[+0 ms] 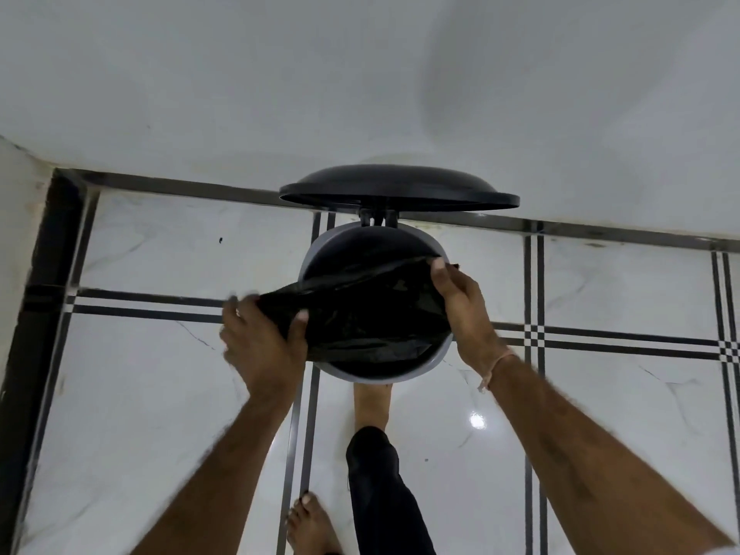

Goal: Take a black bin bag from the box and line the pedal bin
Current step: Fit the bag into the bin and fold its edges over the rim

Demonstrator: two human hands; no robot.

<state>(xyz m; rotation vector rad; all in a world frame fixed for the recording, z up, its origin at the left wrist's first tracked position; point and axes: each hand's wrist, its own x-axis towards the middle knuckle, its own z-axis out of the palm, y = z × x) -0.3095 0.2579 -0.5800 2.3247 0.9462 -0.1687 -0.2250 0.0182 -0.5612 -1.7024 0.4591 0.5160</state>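
- the left hand (260, 346) clutches a bunched corner of the black bin bag (360, 310), thumb on the near side and fingers curled over the top; the fingertips are blurred, so exactly how they lie cannot be told.
- the right hand (464, 310) pinches the bag's opposite edge, thumb on top and fingers down the side, right at the right side of the bin's rim.
- between the two hands the bag is drawn out across the mouth of the pedal bin (400, 379). it is thin, glossy black plastic, creased and wrinkled, with dull highlights along the folds.
- the bag covers the near and middle part of the opening, and its left corner reaches out past the rim.
- the pedal bin is round, with a pale grey rim and a dark inside showing at the far part of the mouth.
- its black domed lid (400, 186) stands raised behind the opening on a hinge, close to the white wall (360, 74).
- a bare foot (372, 406) is planted at the bin's near base, toes hidden under the rim, with a black trouser leg (376, 494) above it.
- the other bare foot (310, 522) stands nearer, on the floor (160, 394).
- a thin pale thread (494, 368) circles the right wrist.
- the floor is glossy white marbled tile crossed by paired black lines.
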